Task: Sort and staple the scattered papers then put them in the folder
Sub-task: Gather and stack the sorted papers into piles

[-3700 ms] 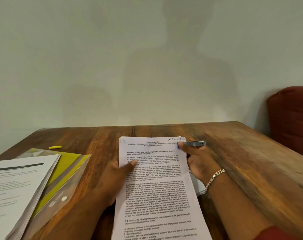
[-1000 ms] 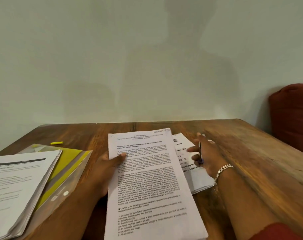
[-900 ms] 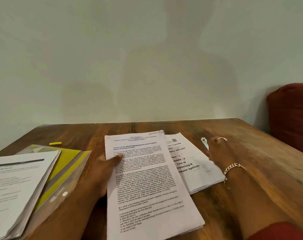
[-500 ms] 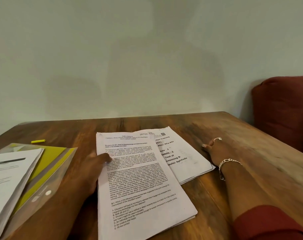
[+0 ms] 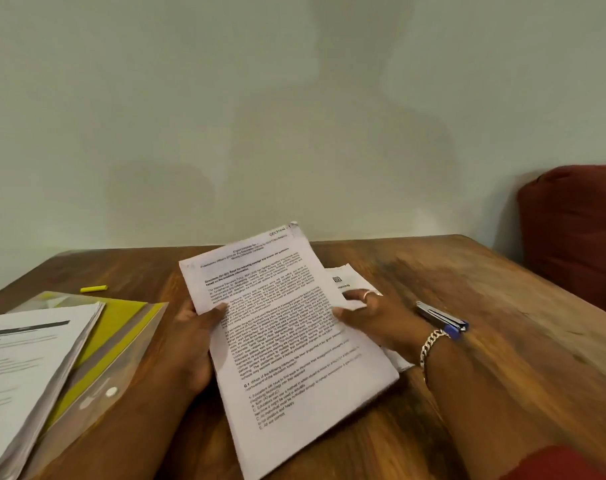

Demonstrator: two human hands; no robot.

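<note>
Both hands hold 1 sheaf of printed pages over the middle of the wooden table. The left hand grips its left edge, thumb on the printed face and the other fingers hidden beneath. The right hand grips the right edge the same way, thumb on top, a ring showing on 1 finger. Taking it by both long edges likely serves to steady the pages and keep them square, perhaps to check a staple at the far right corner; that corner looks slightly creased, but no staple can be made out.

The sheaf's long axis runs from near to far, tilted so the heading end points far and a little left while the near end swings toward the right. The far end is lifted off the table; the near end seems to rest on or just above it.

A second set of papers lies flat under the right hand, mostly covered. The stapler, silver with a blue end, lies on the table just right of the right wrist, free of either hand and within easy reach.

At the left, a further stack of papers sits on the yellow folder in its clear sleeve, so filing looks like the step to come. A small yellow object lies far left.
</note>
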